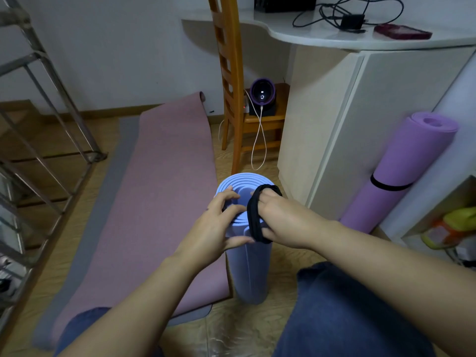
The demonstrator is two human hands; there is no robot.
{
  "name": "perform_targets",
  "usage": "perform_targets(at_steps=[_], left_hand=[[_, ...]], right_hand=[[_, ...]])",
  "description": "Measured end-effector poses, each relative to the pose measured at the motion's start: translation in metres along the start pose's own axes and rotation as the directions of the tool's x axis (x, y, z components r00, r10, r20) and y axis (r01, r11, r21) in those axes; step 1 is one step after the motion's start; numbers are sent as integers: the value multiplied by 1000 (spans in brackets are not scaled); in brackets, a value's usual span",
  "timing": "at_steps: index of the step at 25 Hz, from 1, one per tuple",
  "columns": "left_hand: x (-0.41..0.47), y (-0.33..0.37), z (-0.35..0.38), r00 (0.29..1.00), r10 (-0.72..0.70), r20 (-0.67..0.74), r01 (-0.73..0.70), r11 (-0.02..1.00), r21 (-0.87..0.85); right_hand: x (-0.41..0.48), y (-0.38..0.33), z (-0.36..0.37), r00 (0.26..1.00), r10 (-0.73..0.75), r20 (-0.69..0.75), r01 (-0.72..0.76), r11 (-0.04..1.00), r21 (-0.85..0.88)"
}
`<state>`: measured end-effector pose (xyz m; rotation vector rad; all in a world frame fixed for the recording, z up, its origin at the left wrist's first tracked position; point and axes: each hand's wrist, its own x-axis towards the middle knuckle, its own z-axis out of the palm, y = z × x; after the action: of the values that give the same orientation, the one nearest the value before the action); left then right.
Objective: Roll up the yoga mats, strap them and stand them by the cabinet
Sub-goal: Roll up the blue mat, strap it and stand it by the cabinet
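**Blue mat on end, strap looped over the right hand**

Head view: the rolled blue mat (248,269) stands on its end on the wooden floor (257,328), long axis near vertical, its spiral top facing the camera. It sits between the person's knees, just right of the pink mat (159,191) and in front of the cabinet (360,119). It is pale lavender-blue and smooth, and its layers are visible as concentric rings at the top.

The left hand (219,228) has its fingers curled on the roll's upper rim and its thumb pressed against the side. The right hand (280,220) rests at the top edge with a black strap (253,215) looped around its fingers, closed on the band.

The pink mat lies flat and unrolled, running lengthwise away from the camera, its far end curled. A rolled purple mat (404,171), already banded in black, leans against the cabinet.
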<state>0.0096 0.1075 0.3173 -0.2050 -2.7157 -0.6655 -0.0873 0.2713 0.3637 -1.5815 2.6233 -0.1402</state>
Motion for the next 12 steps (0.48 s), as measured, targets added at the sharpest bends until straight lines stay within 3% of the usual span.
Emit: perform_targets(at_steps=[5, 6, 8, 10, 12], left_hand=[[-17, -5, -15, 988, -33, -150, 14, 992, -128], [-17, -3, -20, 985, -1, -173, -13, 997, -78], [-15, 6, -23, 965, 211, -153, -186, 968, 167], [-9, 15, -17, 899, 435, -50, -392, 852, 347], [0, 22, -13, 854, 520, 12, -459, 743, 486]], right_hand=[[-3, -8, 4, 1000, 13, 2, -13, 1000, 11], [-3, -6, 2, 999, 35, 1, -35, 999, 19], [-2, -1, 0, 997, 72, -1, -72, 997, 27], [0, 2, -2, 995, 101, 6, -101, 995, 22], [3, 2, -1, 994, 111, -5, -111, 993, 36]])
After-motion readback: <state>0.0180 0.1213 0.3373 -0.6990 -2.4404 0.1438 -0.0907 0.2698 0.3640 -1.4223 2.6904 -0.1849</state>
